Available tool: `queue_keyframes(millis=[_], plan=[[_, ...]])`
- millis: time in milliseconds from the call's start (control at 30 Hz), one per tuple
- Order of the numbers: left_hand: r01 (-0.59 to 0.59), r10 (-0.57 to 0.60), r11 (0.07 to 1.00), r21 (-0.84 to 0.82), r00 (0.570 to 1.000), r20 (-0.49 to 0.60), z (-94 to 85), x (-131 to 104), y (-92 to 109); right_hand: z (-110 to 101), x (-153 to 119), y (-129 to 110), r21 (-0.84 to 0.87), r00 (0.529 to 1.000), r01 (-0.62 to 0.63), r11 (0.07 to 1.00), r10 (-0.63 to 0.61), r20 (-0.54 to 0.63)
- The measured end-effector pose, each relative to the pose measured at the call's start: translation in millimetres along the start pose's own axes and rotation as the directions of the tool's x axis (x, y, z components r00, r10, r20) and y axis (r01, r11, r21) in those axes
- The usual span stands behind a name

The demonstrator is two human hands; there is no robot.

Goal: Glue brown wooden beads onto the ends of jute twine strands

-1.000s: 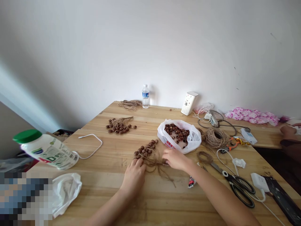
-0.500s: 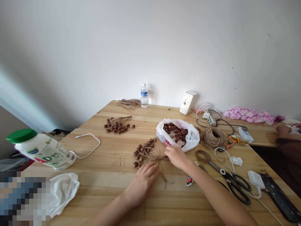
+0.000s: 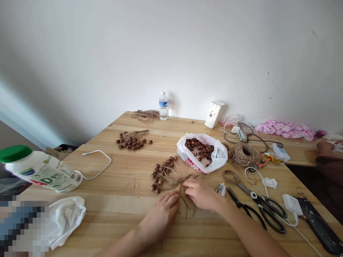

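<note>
A bundle of twine strands (image 3: pixel 179 181) with several round brown nuts (image 3: pixel 160 171) on its left ends lies on the table in front of me. My left hand (image 3: pixel 163 212) is at the bundle's near side, its fingers curled together by the strands; what they pinch is too small to make out. Just right of it, my right hand (image 3: pixel 199 192) has its fingers closed at the loose twine ends. A white plastic bag (image 3: pixel 219 157) holding brown nuts stands open behind my right hand.
Two pairs of scissors (image 3: pixel 268 208), a glue tube (image 3: pixel 221 189) and twine coils (image 3: pixel 244 154) lie right. A second nut bunch (image 3: pixel 134 140), a bottle (image 3: pixel 163 107) and a white router-like box (image 3: pixel 214 115) are behind. A green-lidded jar (image 3: pixel 50 171) is left. Another person's hand (image 3: pixel 325 147) shows far right.
My right hand has moved down and slightly left from the wrapped stem to the loose ends, uncovering the stem. My left hand has shifted slightly down and left. The view has shifted a little.
</note>
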State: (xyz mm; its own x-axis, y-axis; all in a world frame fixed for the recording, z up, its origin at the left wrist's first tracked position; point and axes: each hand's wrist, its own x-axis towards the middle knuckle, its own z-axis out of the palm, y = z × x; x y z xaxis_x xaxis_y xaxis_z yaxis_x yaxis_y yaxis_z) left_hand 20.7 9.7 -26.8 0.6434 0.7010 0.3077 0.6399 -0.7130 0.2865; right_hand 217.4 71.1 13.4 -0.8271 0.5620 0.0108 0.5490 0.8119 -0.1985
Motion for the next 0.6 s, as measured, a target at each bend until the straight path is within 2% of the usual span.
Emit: queue_keyframes(millis=[200, 400, 600], plan=[[-0.048, 0.050, 0.998, -0.043, 0.998, 0.043, -4.4, 3.2, 4.4, 6.5, -6.1, -7.9, 0.005, 1.000, -0.013, 1.000, 0.013, -0.002], [0.025, -0.014, 0.997, -0.075, 0.990, 0.143, -5.7, 1.8, 5.0, 12.4, -13.2, -3.4, 0.026, 0.999, -0.034, 0.999, 0.035, -0.023], [0.018, 0.007, 0.994, -0.112, 0.975, 0.223, -2.8, -0.6, 4.4, 6.3, -18.5, -4.2, 0.086, 0.999, -0.052, 0.995, 0.051, 0.020]])
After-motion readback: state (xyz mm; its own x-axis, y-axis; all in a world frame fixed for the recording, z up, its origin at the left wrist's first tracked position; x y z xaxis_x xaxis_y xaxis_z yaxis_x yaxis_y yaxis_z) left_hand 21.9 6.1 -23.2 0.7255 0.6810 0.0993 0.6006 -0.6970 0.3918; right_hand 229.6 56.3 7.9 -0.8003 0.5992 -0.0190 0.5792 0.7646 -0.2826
